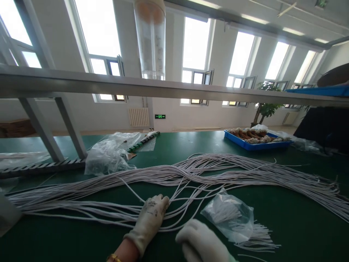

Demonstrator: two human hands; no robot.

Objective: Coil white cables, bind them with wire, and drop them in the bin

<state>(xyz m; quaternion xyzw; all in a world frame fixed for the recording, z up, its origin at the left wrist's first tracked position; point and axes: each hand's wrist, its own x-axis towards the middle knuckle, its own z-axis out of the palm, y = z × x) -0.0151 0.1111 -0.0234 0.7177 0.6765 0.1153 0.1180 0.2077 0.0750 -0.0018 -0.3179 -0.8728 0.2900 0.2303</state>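
White wires (160, 173) are spanning the worktop (81, 240) below centre, running from eight o'clock to four o'clock. Judging by their lie, the handling is standing partway along: a smaller group is lying fanned out toward six o'clock, while the thicker bundle behind is lying massed, apparently the part left to work through. The wires are looking slender, smooth and pliant; they are running nearly parallel at left, crossing and looping near the middle, and spreading into uneven ends at right. Clear film (107, 153) is lying crumpled just below nine o'clock, behind the bundle. Between six and seven o'clock, the gloved left hand (149, 220) is touching the smaller group, its fingers lying together and curling downward; whether they are gripping is hidden. Between five and six, the gloved right hand (204, 242) is curving inward near the wires, blurred; whether it is closed cannot be told. Toward five, a clear bag (229, 218) is holding short strands (263, 236), some protruding rightward. At three, a blue tray (253, 147) is carrying brownish, pale-tipped bundles.
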